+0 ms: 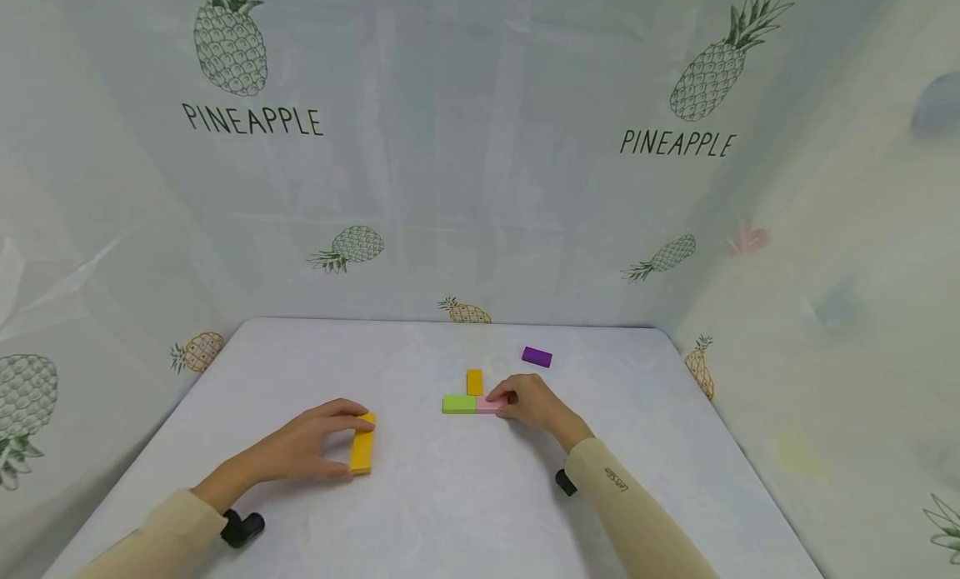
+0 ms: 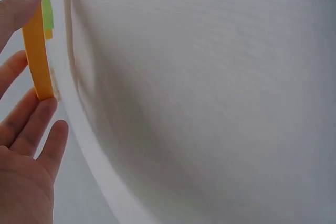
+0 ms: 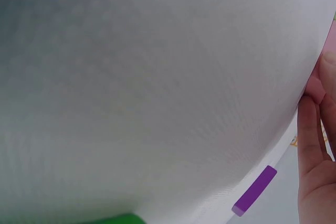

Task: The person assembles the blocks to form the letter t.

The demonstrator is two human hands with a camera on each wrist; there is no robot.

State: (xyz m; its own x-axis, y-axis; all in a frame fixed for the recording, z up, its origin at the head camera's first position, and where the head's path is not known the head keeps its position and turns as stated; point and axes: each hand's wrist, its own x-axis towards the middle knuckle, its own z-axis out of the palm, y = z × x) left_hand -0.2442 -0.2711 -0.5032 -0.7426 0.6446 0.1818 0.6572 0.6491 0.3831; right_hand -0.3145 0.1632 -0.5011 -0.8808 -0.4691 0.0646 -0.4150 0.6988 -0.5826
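My left hand (image 1: 303, 446) holds a long yellow block (image 1: 362, 452) lengthwise, thumb at the near end and fingertips at the far end. In the left wrist view this yellow block (image 2: 37, 51) spans from thumb to fingers. Near the middle of the table my right hand (image 1: 534, 401) pinches a pink block (image 1: 487, 405) at its right end. That pink block lies end to end with a light green block (image 1: 458, 405). A shorter yellow block (image 1: 474, 381) stands off behind their joint, forming a T shape. Fingers partly hide the pink block's right end.
A purple block (image 1: 537, 357) lies apart, behind the right hand. The white table (image 1: 420, 512) is backed by a pineapple-print cloth (image 1: 480, 171) at the rear and both sides. A blurred green thing (image 3: 118, 219) shows at the right wrist view's bottom edge.
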